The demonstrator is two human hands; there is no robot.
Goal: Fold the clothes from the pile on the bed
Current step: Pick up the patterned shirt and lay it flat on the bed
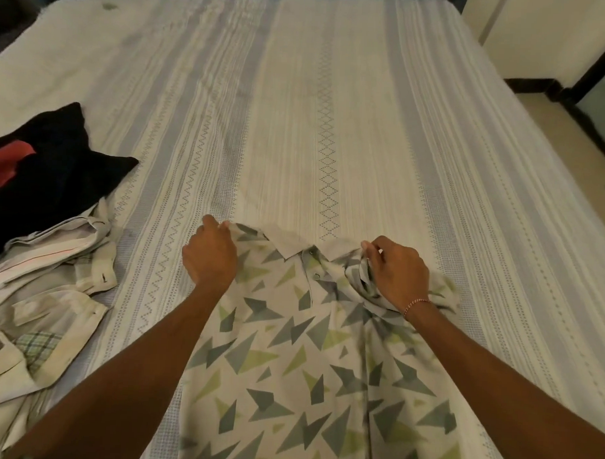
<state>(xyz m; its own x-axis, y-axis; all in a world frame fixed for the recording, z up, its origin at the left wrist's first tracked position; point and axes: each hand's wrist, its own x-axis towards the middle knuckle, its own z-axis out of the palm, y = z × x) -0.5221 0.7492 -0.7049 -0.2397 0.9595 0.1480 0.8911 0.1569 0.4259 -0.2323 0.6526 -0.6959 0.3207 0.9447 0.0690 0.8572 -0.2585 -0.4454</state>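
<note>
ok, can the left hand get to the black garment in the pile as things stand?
Probably yes, once it lets go: the left hand pinches the patterned shirt, and only bare bedsheet lies between it and the black garment.

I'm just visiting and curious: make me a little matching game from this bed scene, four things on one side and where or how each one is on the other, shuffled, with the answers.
Things:
1. patterned shirt
2. black garment
3. red cloth
4. left hand

Places or states:
A. lies on top of the black garment
B. pinches the shirt's shoulder left of the collar
C. spread on the bed in front of the person, collar away from them
D. at the left edge of the bed, at the far end of the pile

Pairs: 1-C, 2-D, 3-A, 4-B
</note>
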